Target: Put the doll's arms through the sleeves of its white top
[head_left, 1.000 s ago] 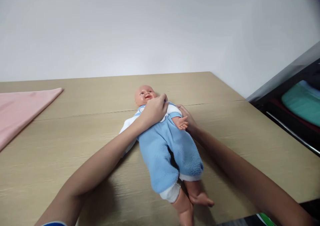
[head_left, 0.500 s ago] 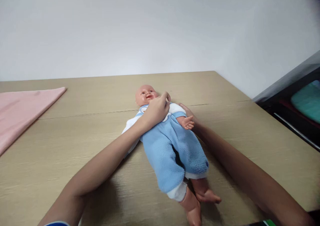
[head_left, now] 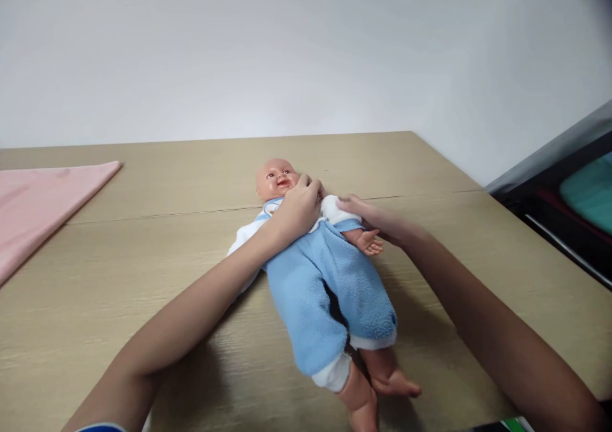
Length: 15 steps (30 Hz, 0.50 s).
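A baby doll [head_left: 280,178] lies on its back on the table, its head toward the wall and its bare feet toward me. It wears a blue fleece outfit [head_left: 306,292] with white sleeves and cuffs. My left hand [head_left: 304,204] reaches across the doll's chest, its curled fingers closed on the clothing at the shoulder, close to the chin. On the other side, my right hand [head_left: 375,218] grips the white sleeve [head_left: 335,210] above the doll's small open hand [head_left: 370,242]. Part of my right hand's fingers is hidden and slightly blurred.
A folded pink cloth [head_left: 43,209] lies at the left of the wooden table [head_left: 157,273]. Behind the table stands a plain wall. At the right, beyond the table edge, is a dark-framed item with a teal surface [head_left: 593,190]. A dark and green object [head_left: 514,424] shows at the bottom edge.
My right hand has come up from beside the doll's arm onto the sleeve, and the doll's arm has shifted outward. My left hand stays at the shoulder. The view has shifted slightly.
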Motion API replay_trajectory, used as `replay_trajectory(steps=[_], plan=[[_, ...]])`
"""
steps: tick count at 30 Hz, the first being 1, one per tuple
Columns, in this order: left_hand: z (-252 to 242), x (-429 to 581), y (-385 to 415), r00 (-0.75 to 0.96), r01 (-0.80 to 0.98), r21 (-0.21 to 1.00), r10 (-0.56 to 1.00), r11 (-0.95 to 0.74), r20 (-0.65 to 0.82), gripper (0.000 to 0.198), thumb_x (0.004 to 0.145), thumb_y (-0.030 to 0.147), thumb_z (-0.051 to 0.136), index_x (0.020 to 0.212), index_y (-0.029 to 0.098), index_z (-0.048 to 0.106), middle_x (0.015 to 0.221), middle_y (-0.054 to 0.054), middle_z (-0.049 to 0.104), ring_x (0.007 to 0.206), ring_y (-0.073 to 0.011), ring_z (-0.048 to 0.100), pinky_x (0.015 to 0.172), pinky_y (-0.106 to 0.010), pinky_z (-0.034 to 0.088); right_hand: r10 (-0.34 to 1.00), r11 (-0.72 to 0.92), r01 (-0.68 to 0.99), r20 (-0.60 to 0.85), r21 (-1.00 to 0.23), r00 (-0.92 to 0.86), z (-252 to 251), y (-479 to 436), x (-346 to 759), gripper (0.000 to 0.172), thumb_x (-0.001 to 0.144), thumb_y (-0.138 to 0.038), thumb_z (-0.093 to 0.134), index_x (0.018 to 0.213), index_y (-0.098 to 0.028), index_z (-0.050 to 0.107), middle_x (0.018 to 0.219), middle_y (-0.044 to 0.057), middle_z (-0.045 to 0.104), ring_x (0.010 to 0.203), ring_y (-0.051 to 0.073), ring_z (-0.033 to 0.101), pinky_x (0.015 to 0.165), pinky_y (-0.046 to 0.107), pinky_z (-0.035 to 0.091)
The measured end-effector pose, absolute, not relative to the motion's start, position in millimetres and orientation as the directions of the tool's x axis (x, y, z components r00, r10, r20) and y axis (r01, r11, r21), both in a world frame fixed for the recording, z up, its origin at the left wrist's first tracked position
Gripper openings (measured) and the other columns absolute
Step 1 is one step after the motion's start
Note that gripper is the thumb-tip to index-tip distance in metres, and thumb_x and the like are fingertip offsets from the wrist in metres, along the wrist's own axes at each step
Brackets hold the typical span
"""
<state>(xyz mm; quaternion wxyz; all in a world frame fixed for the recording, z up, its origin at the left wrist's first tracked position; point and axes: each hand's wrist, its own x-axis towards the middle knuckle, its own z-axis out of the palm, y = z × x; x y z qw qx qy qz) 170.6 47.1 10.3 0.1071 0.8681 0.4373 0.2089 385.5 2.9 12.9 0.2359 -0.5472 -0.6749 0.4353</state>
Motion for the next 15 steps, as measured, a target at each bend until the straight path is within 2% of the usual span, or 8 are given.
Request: replay_trajectory(steps=[2, 4, 6, 8, 9, 12, 15], plan=[[12, 171, 44, 0.546, 0.73, 0.309, 0.792, -0.61, 0.272, 0.028, 0.105, 0.006, 0.048, 0.119, 0.014, 0.071, 0.127, -0.018, 0.067, 0.108, -0.0285, 0.07, 0.091, -0.041, 0.057, 0.891, 0.038, 0.576, -0.233, -0.816, -0.389, 29, -10, 400, 0.059, 0.101, -0.053, 0.068, 0.154, -0.027, 0.061, 0.132, 0.009, 0.079, 0.124, 0.032, 0.074, 0.096, 0.04, 0.064], [16, 169, 41, 0.565, 0.748, 0.232, 0.78, -0.622, 0.269, 0.03, 0.106, 0.005, 0.045, 0.12, 0.014, 0.071, 0.129, -0.018, 0.067, 0.103, -0.0277, 0.071, 0.088, -0.041, 0.057, 0.875, 0.124, 0.709, -0.26, -0.694, -0.408, 43, -21, 412, 0.066, 0.094, -0.045, 0.072, 0.157, -0.027, 0.059, 0.122, 0.007, 0.082, 0.11, 0.032, 0.077, 0.087, 0.039, 0.062], [20, 166, 38, 0.571, 0.774, 0.157, 0.783, -0.614, 0.247, 0.032, 0.105, 0.004, 0.045, 0.122, 0.014, 0.07, 0.131, -0.018, 0.067, 0.099, -0.0271, 0.071, 0.084, -0.04, 0.057, 0.916, 0.229, 0.852, -0.191, -0.472, -0.353, 55, -27, 421, 0.056, 0.092, -0.041, 0.071, 0.145, -0.025, 0.068, 0.108, 0.007, 0.084, 0.091, 0.03, 0.077, 0.083, 0.041, 0.058], [23, 162, 37, 0.565, 0.793, 0.11, 0.791, -0.599, 0.236, 0.032, 0.105, 0.004, 0.045, 0.124, 0.014, 0.069, 0.132, -0.017, 0.067, 0.099, -0.0272, 0.072, 0.08, -0.04, 0.057, 0.929, 0.322, 0.905, -0.094, -0.278, -0.359, 61, -27, 426, 0.042, 0.093, -0.039, 0.068, 0.132, -0.026, 0.073, 0.101, 0.005, 0.084, 0.083, 0.028, 0.075, 0.09, 0.045, 0.054], [24, 160, 38, 0.56, 0.799, 0.1, 0.794, -0.593, 0.239, 0.032, 0.105, 0.005, 0.045, 0.124, 0.014, 0.069, 0.133, -0.017, 0.067, 0.101, -0.0272, 0.072, 0.079, -0.039, 0.056, 0.922, 0.363, 0.904, -0.054, -0.226, -0.384, 63, -25, 427, 0.038, 0.094, -0.038, 0.065, 0.13, -0.026, 0.073, 0.099, 0.004, 0.084, 0.082, 0.028, 0.074, 0.095, 0.046, 0.052], [23, 156, 40, 0.554, 0.8, 0.102, 0.792, -0.592, 0.255, 0.03, 0.108, 0.009, 0.046, 0.124, 0.017, 0.07, 0.132, -0.015, 0.068, 0.104, -0.0269, 0.074, 0.078, -0.038, 0.055, 0.892, 0.441, 0.872, -0.004, -0.214, -0.452, 60, -17, 429, 0.038, 0.096, -0.034, 0.06, 0.132, -0.027, 0.072, 0.108, 0.005, 0.085, 0.096, 0.03, 0.076, 0.103, 0.047, 0.048], [22, 156, 41, 0.557, 0.792, 0.129, 0.792, -0.597, 0.249, 0.028, 0.109, 0.012, 0.048, 0.122, 0.018, 0.072, 0.131, -0.013, 0.071, 0.108, -0.0273, 0.075, 0.082, -0.037, 0.056, 0.894, 0.405, 0.861, -0.064, -0.307, -0.443, 50, -9, 431, 0.042, 0.096, -0.034, 0.06, 0.136, -0.024, 0.07, 0.126, 0.009, 0.082, 0.112, 0.033, 0.075, 0.098, 0.043, 0.051]])
